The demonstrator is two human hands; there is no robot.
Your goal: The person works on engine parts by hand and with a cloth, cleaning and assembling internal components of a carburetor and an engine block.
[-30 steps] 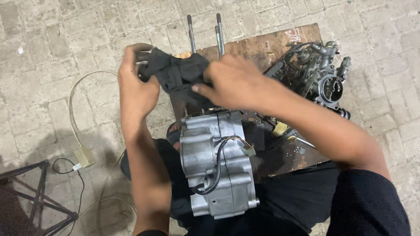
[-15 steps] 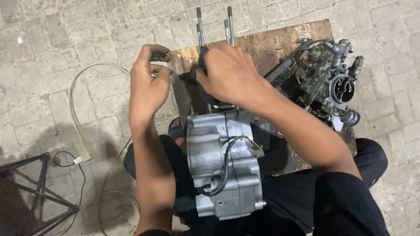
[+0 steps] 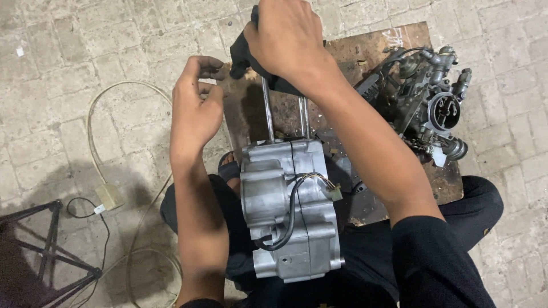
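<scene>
My right hand (image 3: 288, 43) gripped the black part (image 3: 245, 54) over the engine case's (image 3: 291, 211) studs (image 3: 266, 108); left hand (image 3: 194, 111) loosely curled, empty, beside it.

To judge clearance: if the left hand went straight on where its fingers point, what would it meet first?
Probably the black part that the right hand grips on the long metal studs; the left hand fingertips nearly touch it, though depth is unclear.

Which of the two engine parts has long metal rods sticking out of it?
The big silver engine case on the lap; the rods rise from its top. The darker carburetor has none.
</scene>
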